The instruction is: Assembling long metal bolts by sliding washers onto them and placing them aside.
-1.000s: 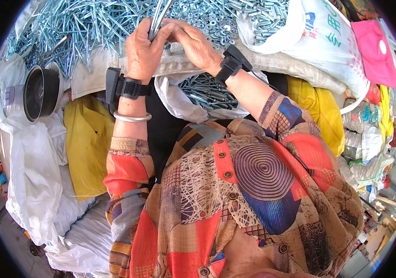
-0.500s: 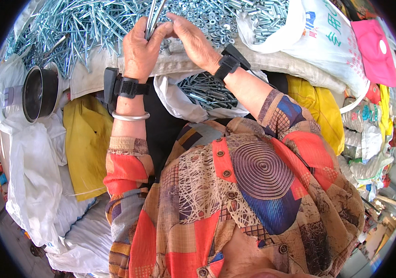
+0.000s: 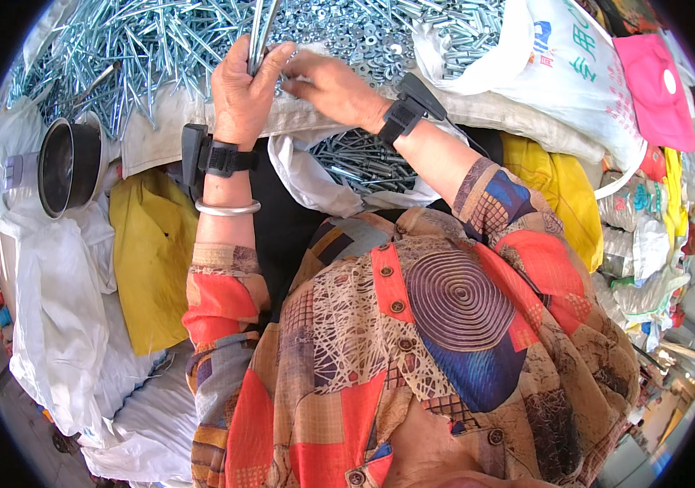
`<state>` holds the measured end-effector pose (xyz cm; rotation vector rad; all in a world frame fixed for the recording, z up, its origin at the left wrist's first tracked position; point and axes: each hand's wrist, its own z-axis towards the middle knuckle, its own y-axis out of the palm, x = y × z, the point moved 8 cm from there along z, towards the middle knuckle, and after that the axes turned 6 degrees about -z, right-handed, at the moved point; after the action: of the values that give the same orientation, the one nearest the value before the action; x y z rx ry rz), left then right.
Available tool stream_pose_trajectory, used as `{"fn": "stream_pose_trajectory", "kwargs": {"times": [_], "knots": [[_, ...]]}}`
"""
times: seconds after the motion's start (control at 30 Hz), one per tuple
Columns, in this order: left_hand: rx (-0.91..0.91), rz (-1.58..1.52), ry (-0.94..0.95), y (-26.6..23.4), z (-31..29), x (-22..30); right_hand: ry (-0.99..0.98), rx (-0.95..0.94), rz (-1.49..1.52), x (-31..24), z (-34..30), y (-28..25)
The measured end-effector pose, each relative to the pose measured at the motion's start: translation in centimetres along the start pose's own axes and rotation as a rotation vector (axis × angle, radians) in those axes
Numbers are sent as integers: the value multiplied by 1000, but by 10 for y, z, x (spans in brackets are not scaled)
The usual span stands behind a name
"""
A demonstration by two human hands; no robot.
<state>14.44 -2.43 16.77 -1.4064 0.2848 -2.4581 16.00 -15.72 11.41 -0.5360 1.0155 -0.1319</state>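
Observation:
My left hand (image 3: 237, 96) is closed round a few long silvery bolts (image 3: 263, 32), which stand up past its thumb and forefinger toward the far pile. Close beside its thumb is my right hand (image 3: 337, 85), with bent fingers pointing left and slightly blurred. What those fingers hold, if anything, is too small to make out. Beyond both hands, a heap of long bolts (image 3: 152, 49) spreads to the left. Loose washers (image 3: 372, 37) cover the middle, and shorter bolts (image 3: 471, 28) lie to the right.
An open white sack (image 3: 307, 175) of dark bolts (image 3: 363, 159) sits below my wrists. A black round pan (image 3: 69, 167) stands at left, above white plastic sacking (image 3: 58, 309) and yellow cloth (image 3: 152, 260). A printed white bag (image 3: 567, 81) and a pink item (image 3: 656, 89) lie at right.
My right hand has turned and curled its fingers, shifting slightly down and left beside the left thumb. My left hand keeps the bolts and has moved slightly left.

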Motion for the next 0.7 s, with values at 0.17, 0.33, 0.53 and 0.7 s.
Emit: {"fn": "stream_pose_trajectory", "kwargs": {"times": [0.17, 0.33, 0.53, 0.7], "knots": [[53, -360, -259, 4, -15, -15, -51, -149, -101, -18, -12, 0], [-117, -887, -443, 19, -41, -7, 63, -461, 194, -32, -43, -5], [-262, -933, -502, 32, -79, -9, 113, -516, 288, -37, -81, -4], [-171, -687, -480, 49, -92, -9, 123, -372, 119, -10, -104, -12]]}}
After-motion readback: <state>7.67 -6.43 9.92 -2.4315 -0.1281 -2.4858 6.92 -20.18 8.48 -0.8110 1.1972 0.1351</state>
